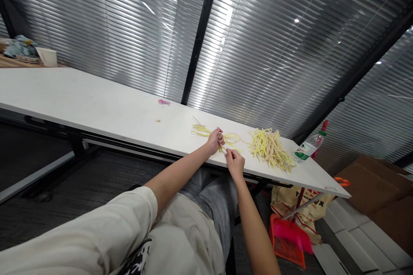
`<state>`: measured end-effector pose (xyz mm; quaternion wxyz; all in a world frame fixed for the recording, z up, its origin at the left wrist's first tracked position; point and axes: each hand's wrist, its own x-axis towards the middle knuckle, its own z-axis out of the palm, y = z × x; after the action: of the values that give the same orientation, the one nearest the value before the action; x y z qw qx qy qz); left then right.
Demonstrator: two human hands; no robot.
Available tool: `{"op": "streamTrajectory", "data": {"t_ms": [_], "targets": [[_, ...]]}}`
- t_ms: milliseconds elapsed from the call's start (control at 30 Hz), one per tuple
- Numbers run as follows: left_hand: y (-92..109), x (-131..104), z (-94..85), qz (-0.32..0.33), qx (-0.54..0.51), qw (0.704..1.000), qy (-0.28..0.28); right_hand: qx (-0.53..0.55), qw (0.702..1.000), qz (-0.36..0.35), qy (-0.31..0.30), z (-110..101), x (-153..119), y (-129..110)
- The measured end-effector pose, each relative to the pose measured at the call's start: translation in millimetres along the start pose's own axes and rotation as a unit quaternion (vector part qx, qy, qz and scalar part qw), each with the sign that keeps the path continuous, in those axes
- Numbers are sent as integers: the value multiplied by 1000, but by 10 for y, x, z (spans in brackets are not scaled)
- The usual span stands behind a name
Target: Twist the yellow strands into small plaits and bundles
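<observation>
My left hand (216,140) is closed in a loose fist around several long, thin yellow strips (201,129), whose ends stick out to the left and right of it. Just below and to the right, my right hand (235,162) pinches the end of a pale yellow strip close to the left fingers. A few yellow strands (232,136) lie on the white table (122,107) behind my hands. To the right is a big loose heap of yellow and pale pinkish strips (271,148). Their exact kind is not clear.
A plastic bottle (309,147) with a green label stands right of the heap. Pink bits (164,102) lie near the table's back edge. A white cup (47,56) is at far left. Beneath the right end are a red dustpan (288,240) and a printed sack (284,202); boxes (376,180) stand beyond.
</observation>
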<state>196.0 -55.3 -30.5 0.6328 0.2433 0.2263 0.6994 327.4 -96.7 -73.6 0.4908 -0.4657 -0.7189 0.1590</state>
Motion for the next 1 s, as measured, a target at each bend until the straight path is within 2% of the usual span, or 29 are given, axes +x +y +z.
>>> {"op": "streamTrajectory", "data": {"t_ms": [200,333,533,667,1000], "targets": [[-22,15,-20,24,23,999,-22,112,992,54,33,0,32,-8],[-35,-13,-30,35,55,997,-46,203,972,112,45,-16,62,-38],[-59,-88,0,34,131,988,-79,306,940,139,63,-34,81,-44],[-64,-128,25,30,173,980,-95,318,935,143,68,-33,78,-42],[-71,-124,33,29,167,982,-81,305,940,141,62,-32,69,-79]]}}
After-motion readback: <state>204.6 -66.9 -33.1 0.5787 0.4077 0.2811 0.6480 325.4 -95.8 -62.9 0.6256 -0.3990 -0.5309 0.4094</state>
